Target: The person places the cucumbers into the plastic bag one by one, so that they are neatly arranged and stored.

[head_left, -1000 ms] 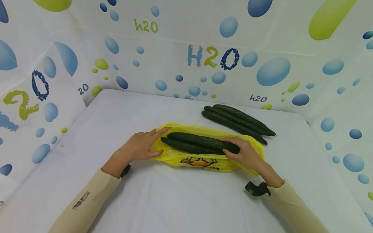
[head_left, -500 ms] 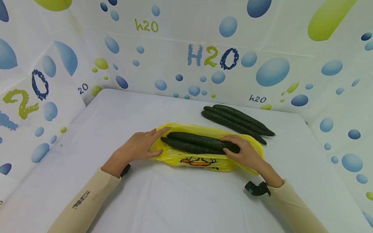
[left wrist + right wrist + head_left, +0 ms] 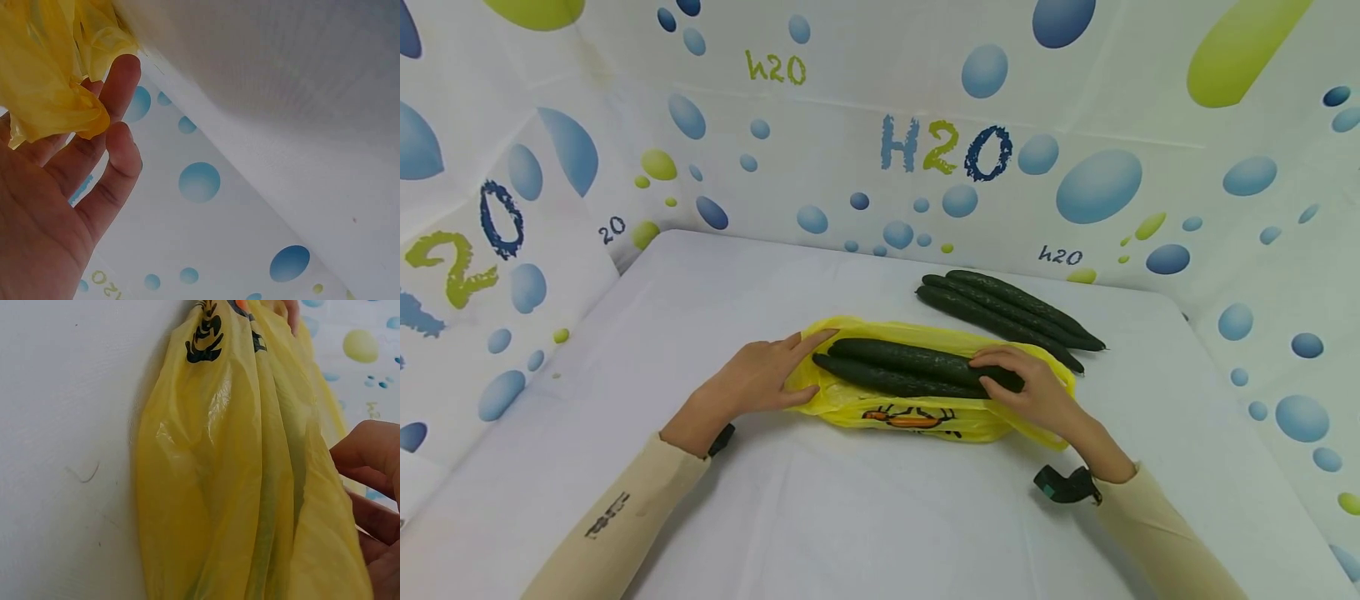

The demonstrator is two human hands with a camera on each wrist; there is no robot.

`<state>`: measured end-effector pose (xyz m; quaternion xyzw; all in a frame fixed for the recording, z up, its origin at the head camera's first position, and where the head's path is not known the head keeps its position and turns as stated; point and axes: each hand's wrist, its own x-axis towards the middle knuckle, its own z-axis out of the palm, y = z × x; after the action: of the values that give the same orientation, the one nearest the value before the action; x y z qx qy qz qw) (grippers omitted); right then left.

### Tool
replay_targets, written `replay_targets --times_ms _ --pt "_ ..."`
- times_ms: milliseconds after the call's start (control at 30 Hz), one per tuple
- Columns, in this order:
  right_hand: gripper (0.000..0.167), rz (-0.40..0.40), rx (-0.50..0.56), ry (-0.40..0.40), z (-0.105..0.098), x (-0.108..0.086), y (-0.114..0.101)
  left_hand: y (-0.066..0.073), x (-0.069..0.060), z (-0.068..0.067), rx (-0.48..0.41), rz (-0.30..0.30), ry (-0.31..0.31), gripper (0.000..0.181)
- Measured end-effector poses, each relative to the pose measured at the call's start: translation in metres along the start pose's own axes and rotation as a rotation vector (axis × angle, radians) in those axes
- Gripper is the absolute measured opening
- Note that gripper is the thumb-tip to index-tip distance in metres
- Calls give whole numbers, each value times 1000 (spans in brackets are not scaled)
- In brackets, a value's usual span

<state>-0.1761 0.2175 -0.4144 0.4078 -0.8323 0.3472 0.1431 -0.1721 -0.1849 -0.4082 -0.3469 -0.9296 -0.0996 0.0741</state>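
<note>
A yellow plastic bag (image 3: 850, 414) lies on the white table, its top spread wide. Two dark green cucumbers (image 3: 895, 358) lie side by side in it. The left hand (image 3: 760, 375) touches the bag's left end, thumb and fingers spread; in the left wrist view the fingers of that hand (image 3: 69, 175) lie against the crumpled yellow plastic (image 3: 44, 75). At the bag's right end the right hand (image 3: 1026, 387) has its fingers and thumb round the rear cucumber's end. In the right wrist view the bag's side (image 3: 206, 469) hides most of what the right hand (image 3: 375, 494) touches.
Three more cucumbers (image 3: 1007, 308) lie together behind the bag, to the right. A white cloth backdrop (image 3: 850, 108) with blue and green drops stands at the back and sides of the white table (image 3: 850, 517).
The right hand and the rear cucumber under it have shifted slightly to the right. The left hand stays at the bag's left end.
</note>
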Motion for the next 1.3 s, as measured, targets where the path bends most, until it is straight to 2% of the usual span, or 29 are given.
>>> replay_targets --times_ms 400,667,900,1300 --pt "33 -43 13 23 -10 4 -1 -3 0 1 -14 16 14 73" --pt "37 -120 85 96 -20 9 1 -3 2 -4 2 21 17 71" --pt "34 -67 94 181 -29 7 3 -2 2 -7 -13 10 0 71" --pt "28 32 98 277 -42 3 7 -2 4 -9 -20 9 -6 71"
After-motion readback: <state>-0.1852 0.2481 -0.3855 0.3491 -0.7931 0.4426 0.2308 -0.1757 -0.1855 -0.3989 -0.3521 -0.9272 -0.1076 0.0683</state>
